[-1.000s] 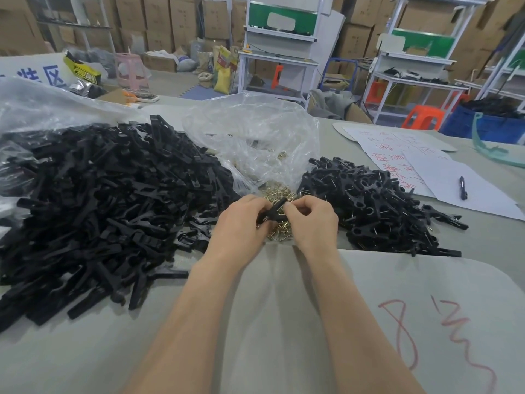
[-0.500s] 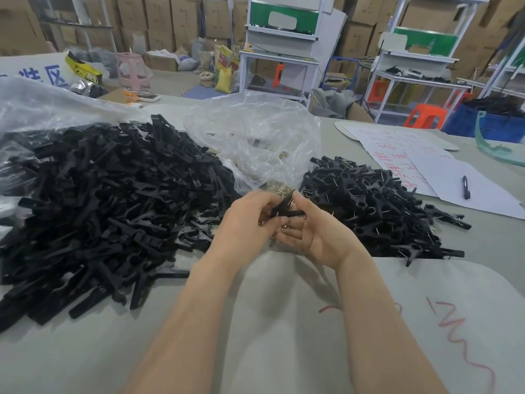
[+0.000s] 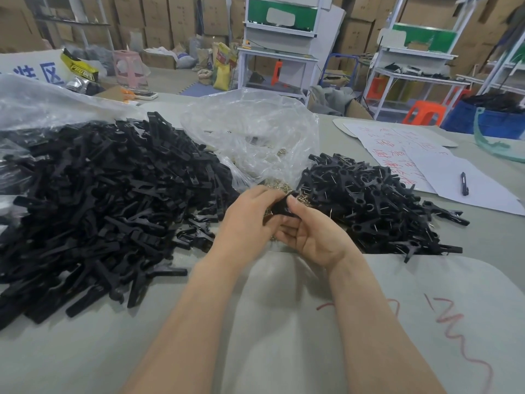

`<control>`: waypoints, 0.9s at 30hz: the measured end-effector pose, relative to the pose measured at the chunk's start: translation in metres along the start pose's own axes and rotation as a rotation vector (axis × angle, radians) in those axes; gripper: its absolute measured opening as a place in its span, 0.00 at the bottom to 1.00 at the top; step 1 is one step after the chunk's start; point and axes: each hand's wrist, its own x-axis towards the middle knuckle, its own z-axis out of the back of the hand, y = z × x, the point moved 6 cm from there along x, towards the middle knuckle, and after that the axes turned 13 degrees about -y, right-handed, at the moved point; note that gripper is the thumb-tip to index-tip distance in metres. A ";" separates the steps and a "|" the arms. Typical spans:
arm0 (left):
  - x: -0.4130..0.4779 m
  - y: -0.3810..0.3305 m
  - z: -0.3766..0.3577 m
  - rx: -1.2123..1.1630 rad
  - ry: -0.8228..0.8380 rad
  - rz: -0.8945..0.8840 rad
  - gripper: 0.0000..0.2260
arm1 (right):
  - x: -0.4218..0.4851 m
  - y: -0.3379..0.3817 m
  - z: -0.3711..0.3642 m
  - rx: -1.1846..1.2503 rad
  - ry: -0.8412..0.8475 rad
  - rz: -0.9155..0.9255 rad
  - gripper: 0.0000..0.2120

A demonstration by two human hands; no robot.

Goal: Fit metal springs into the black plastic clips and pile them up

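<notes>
While our left hand (image 3: 250,220) curls round one black clip (image 3: 279,207) and right hand (image 3: 315,240) pinches it w/ thumb, we reckon the spring could fly off if grip slips. Clip: matte black, slim, held low over table (image 3: 85,351); brass springs (image 3: 277,185) just beyond, fitted pile (image 3: 377,211) at right.

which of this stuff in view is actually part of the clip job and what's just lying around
In the job: held clip, left hand, right hand, large clip pile, smaller sprung pile, brass springs, clear bag.
Lying about: pen, paper sheets, orange stool, pink stool.
</notes>
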 end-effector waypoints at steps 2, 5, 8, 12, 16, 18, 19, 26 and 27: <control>-0.001 -0.001 0.000 0.002 0.011 -0.013 0.14 | 0.000 -0.001 0.002 0.015 -0.017 -0.001 0.13; -0.002 0.000 0.001 0.016 0.022 -0.013 0.14 | 0.000 -0.001 0.002 -0.007 0.002 0.007 0.12; -0.002 0.003 0.001 0.033 0.027 -0.013 0.14 | -0.001 -0.001 0.001 -0.018 0.012 0.014 0.08; -0.003 0.002 0.002 0.039 0.019 -0.023 0.14 | -0.003 0.000 -0.001 -0.034 0.016 0.023 0.09; -0.003 0.003 0.002 0.037 0.023 -0.043 0.14 | -0.005 0.000 -0.001 -0.009 0.021 0.016 0.07; -0.002 0.005 0.001 0.040 0.012 -0.036 0.14 | -0.005 0.000 -0.001 0.020 0.032 0.000 0.09; -0.003 0.008 0.001 0.042 0.009 -0.028 0.14 | -0.006 0.000 -0.002 0.011 0.035 -0.006 0.10; -0.004 0.017 -0.002 0.085 -0.003 0.036 0.13 | -0.017 0.029 -0.008 -0.625 -0.159 0.289 0.08; -0.003 0.017 -0.004 0.079 0.000 0.042 0.15 | -0.018 0.037 -0.010 -0.725 -0.201 0.361 0.04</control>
